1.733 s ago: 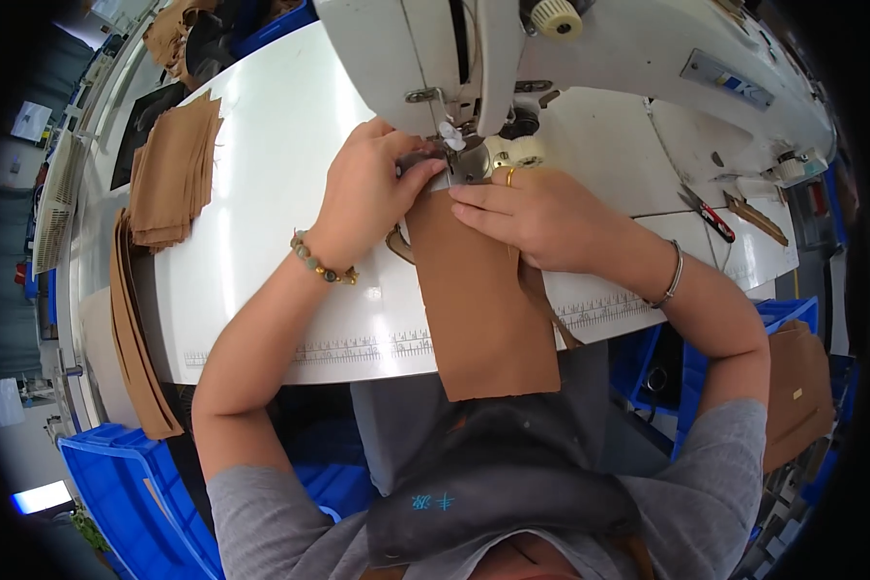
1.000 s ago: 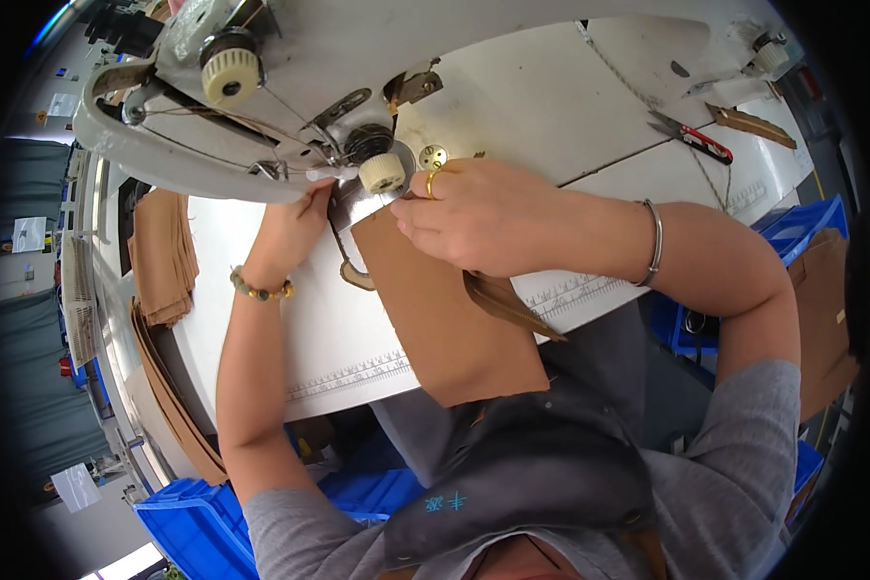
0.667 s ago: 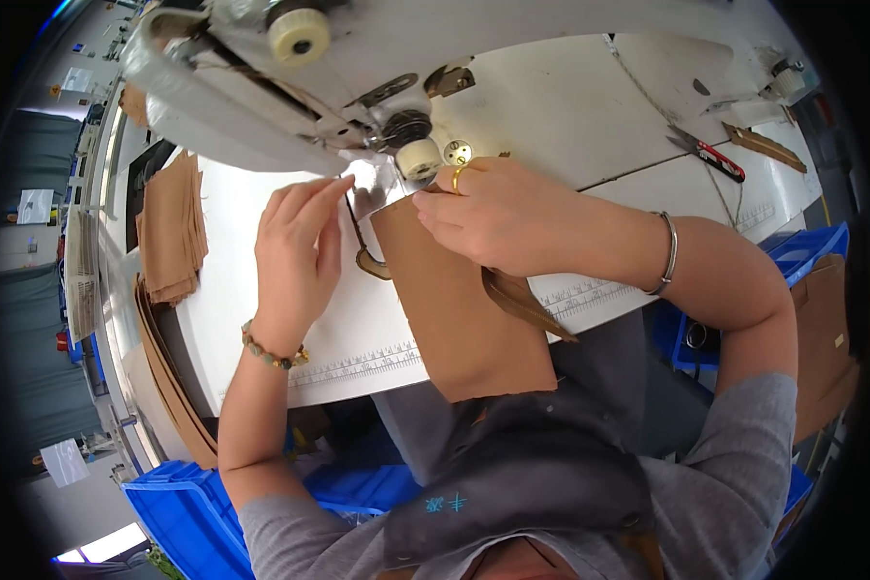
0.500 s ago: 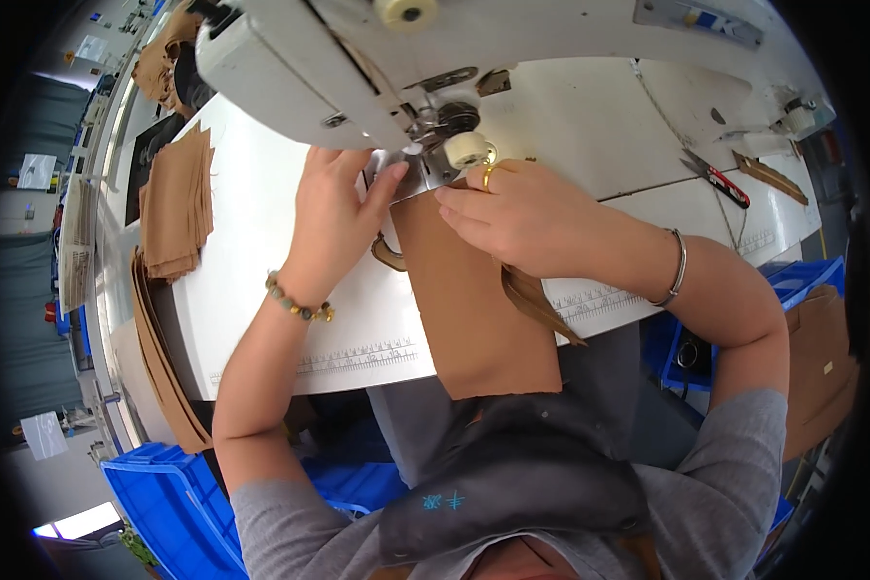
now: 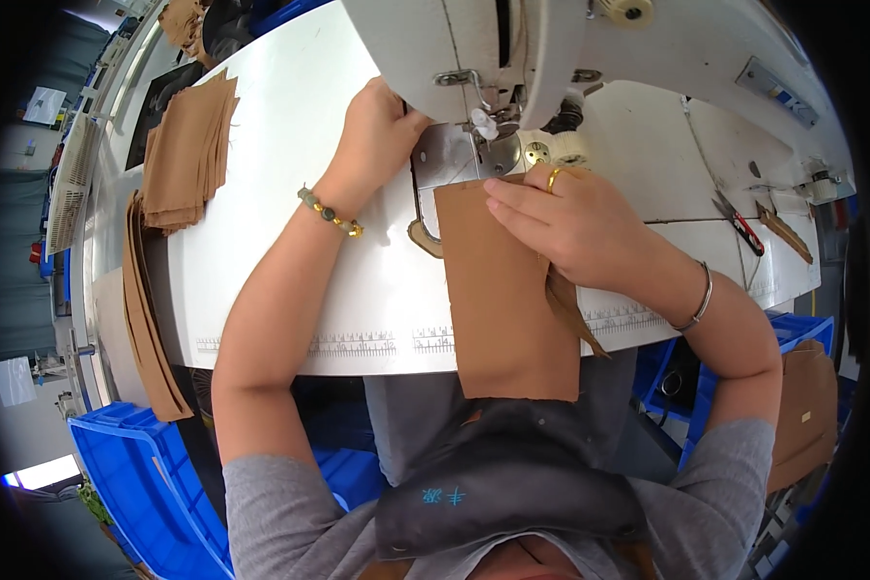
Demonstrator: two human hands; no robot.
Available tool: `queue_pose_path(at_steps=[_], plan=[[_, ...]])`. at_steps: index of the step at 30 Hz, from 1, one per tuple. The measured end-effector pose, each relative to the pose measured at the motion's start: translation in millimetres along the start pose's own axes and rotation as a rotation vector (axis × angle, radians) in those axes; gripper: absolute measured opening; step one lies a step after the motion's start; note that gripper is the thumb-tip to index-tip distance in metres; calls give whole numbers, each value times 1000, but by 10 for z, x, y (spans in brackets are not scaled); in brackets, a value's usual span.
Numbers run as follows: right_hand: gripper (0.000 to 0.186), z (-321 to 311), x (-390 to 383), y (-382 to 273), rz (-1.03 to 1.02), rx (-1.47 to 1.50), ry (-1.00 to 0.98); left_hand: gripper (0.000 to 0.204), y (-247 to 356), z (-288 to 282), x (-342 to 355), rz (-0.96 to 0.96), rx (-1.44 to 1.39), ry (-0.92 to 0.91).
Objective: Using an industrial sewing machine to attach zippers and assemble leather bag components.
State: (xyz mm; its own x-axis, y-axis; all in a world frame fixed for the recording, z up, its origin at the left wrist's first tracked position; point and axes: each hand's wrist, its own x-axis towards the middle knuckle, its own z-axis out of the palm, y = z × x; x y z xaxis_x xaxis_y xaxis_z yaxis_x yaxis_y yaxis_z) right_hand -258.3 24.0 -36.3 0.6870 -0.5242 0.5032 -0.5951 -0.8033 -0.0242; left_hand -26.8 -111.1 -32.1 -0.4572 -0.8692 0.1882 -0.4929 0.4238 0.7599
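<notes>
A brown fabric panel (image 5: pixel 507 309) lies in front of the sewing machine (image 5: pixel 454 48), its lower end hanging over the table edge toward my lap. Pinched at its upper right edge, it is in my right hand (image 5: pixel 585 222), just short of the metal needle plate (image 5: pixel 449 150). A narrow folded brown strip (image 5: pixel 572 314) hangs below that hand. To the left of the machine's head, my left hand (image 5: pixel 377 130) is closed, fingers curled and thumb toward the plate. Its fingertips are partly hidden, so what they hold cannot be made out.
Stacked brown fabric pieces (image 5: pixel 188 150) lie at the table's left, with long brown strips (image 5: pixel 145 319) over its edge. Red-handled thread snips (image 5: pixel 741 227) rest at the right by a brown scrap (image 5: pixel 785 235). Blue crates (image 5: pixel 130 474) stand below on both sides.
My left hand has gone from spread beside the needle to curled at the left of the machine head. The panel and right hand sit slightly apart from the needle. The whole view has shifted.
</notes>
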Motion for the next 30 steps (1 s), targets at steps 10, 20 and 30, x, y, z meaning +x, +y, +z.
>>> queue_pose_path(at_steps=[10,20,30], plan=[[32,-30,12,-8,8,-48,-10,16,501,-40,-828,489,459,34],[33,-32,24,-8,24,-57,-18,61,694,-338,-1230,-461,-720,-226],[32,-27,47,-18,30,-22,-10,27,634,-289,-1235,-362,-172,-480]])
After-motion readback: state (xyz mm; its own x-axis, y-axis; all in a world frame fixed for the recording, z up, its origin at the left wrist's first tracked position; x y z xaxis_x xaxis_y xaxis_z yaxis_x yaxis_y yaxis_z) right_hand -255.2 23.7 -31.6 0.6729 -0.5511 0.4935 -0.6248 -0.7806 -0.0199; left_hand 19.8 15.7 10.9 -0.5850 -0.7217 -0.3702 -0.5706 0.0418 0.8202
